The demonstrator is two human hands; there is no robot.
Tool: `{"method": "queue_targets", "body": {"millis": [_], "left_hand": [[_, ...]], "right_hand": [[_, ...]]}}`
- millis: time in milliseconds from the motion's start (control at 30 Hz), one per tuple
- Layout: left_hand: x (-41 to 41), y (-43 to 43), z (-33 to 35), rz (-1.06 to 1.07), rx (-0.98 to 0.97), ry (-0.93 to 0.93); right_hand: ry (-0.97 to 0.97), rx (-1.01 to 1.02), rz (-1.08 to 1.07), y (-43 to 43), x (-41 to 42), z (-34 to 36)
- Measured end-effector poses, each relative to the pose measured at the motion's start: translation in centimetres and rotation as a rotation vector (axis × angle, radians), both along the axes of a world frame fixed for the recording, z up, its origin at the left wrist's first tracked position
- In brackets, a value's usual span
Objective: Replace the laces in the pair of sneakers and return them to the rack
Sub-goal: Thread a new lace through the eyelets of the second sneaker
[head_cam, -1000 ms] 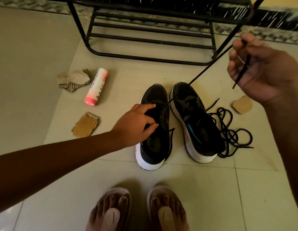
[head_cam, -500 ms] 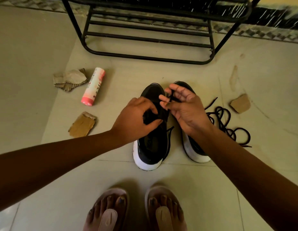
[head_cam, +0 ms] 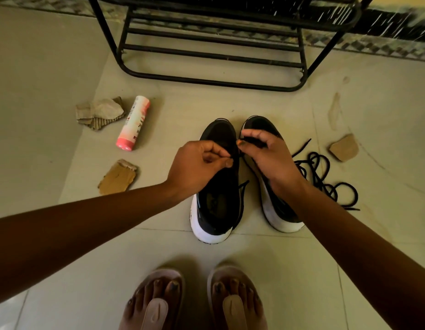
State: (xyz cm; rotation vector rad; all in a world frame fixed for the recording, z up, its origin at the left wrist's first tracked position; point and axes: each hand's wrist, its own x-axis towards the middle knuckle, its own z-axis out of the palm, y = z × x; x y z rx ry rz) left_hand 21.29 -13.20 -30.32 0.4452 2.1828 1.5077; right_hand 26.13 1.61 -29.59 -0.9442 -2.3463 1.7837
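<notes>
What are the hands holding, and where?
Right hand pinches the black lace near its tip; left hand pinches the left sneaker at its eyelet edge.

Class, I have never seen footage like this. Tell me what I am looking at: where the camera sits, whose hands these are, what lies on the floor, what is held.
One camera, worn on a person's head, looks down past their bare arms; there is no machine. On the tiled floor stand a black, white-soled left sneaker and its right twin, before a black metal rack. Nearby lie a tangled loose black lace, a pink-and-white spray can and torn cardboard scraps. The left hand pinches the left sneaker's upper; the right hand pinches that shoe's own thin lace.
</notes>
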Motion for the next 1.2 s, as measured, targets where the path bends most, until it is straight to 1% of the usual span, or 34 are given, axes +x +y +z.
{"method": "queue_targets", "body": {"millis": [33, 67, 100, 133, 200, 333, 467, 567, 633, 700, 733, 800, 867, 900, 1033, 1200], "left_hand": [[-0.2, -0.1, -0.1, 0.004, -0.014, 0.036], [-0.5, -0.1, -0.1, 0.006, -0.027, 0.071], [-0.7, -0.2, -0.1, 0.007, -0.04, 0.103], [-0.8, -0.2, -0.2, 0.003, -0.051, 0.127], [-0.9, -0.1, -0.3, -0.013, -0.06, 0.148], [-0.9, -0.1, -0.3, -0.022, -0.064, 0.15], [-1.0, -0.5, -0.8, -0.03, -0.091, 0.149], [-0.8, -0.5, -0.8, -0.028, -0.074, 0.151], [-0.9, -0.4, -0.8, -0.034, -0.074, 0.151], [-0.9, -0.6, -0.9, -0.051, -0.134, 0.197], [-0.9, -0.6, -1.1, -0.062, -0.194, 0.254], [-0.7, -0.9, -1.3, -0.101, -0.348, 0.382], [-0.6, -1.0, -1.3, -0.171, -0.482, 0.469], [-0.6, -1.0, -1.2, -0.214, -0.526, 0.498], [-0.7, -0.7, -0.9, -0.349, -0.622, 0.617], [-0.9, -0.5, -1.2, -0.464, -0.742, 0.69]], "right_hand": [[-0.008, 0.198, 0.073, 0.1, 0.3, -0.1], [0.029, 0.306, 0.123, 0.2, 0.5, -0.1], [0.09, 0.331, 0.173, 0.2, 0.7, 0.0], [0.141, 0.294, 0.228, 0.2, 0.9, 0.1], [0.152, 0.17, 0.303, -0.1, 0.9, 0.6], [0.111, 0.22, 0.334, 0.4, 0.5, 0.6], [0.034, 0.16, 0.437, 0.8, 0.6, 0.2], [0.029, 0.13, 0.436, 0.6, 0.8, -0.2], [0.026, 0.031, 0.408, 0.6, 1.0, -0.3], [0.021, 0.022, 0.383, 0.9, 0.9, -0.4], [0.02, 0.073, 0.367, 1.1, 0.9, -0.5], [0.017, 0.236, 0.357, 1.5, 0.8, -0.8], [-0.007, 0.379, 0.408, 1.7, 0.8, -1.1], [-0.021, 0.418, 0.44, 1.7, 0.8, -1.2], [-0.041, 0.519, 0.551, 1.3, 1.0, -1.6], [-0.028, 0.51, 0.591, 1.0, 1.0, -1.9]]}}
